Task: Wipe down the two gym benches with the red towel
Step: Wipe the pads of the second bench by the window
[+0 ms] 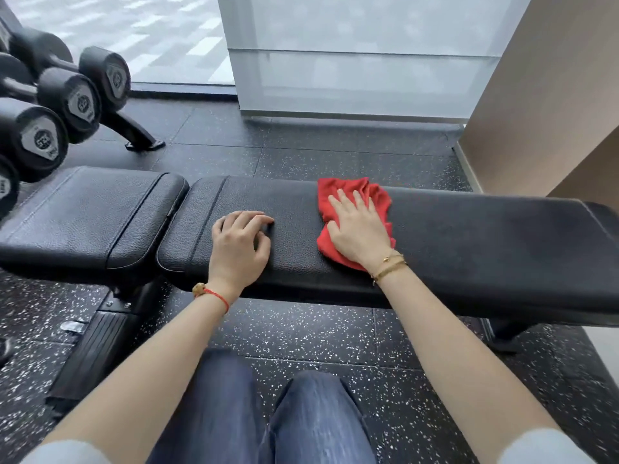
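Both hands rest on the bench [469, 236]: right hand [360, 229] flat, fingers spread, pressing the red towel [355, 192]; left hand [239, 244] beside it, fingers curled, empty.

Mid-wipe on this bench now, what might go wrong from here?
1. The red towel is bunched under the right hand, so strokes may leave unwiped strips on the long pad.
2. The gap between the long pad and the seat pad could snag the towel or get skipped.
3. The left hand rests on the pad; that patch may be missed.
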`<action>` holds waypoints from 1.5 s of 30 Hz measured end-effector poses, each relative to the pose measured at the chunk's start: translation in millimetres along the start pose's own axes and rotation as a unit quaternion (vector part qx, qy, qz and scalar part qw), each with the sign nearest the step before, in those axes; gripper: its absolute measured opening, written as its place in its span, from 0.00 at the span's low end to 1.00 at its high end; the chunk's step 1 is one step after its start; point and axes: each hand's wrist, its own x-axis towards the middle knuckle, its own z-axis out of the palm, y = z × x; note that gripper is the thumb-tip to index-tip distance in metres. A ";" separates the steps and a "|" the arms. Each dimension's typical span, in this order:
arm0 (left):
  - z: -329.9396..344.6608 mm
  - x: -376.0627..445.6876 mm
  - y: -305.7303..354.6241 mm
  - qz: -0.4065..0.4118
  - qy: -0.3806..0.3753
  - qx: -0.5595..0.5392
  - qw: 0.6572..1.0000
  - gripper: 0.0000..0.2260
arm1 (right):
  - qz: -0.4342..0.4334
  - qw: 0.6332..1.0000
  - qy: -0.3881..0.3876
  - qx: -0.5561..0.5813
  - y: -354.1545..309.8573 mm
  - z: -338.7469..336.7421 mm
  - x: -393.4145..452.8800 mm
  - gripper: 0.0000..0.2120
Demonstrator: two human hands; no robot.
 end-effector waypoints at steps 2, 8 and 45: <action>-0.2 1.0 -0.3 -0.001 -0.001 -0.001 1.000 0.14 | -0.038 0.999 -0.003 0.009 -10.2 2.9 -13.2 0.28; -0.9 0.4 -2.2 0.003 -0.003 -0.004 1.000 0.15 | -0.038 0.998 0.009 0.043 20.5 3.7 -66.5 0.28; 41.0 1.4 108.9 0.043 -0.047 0.005 0.998 0.12 | 0.048 0.992 0.060 0.096 79.4 -5.1 -85.1 0.26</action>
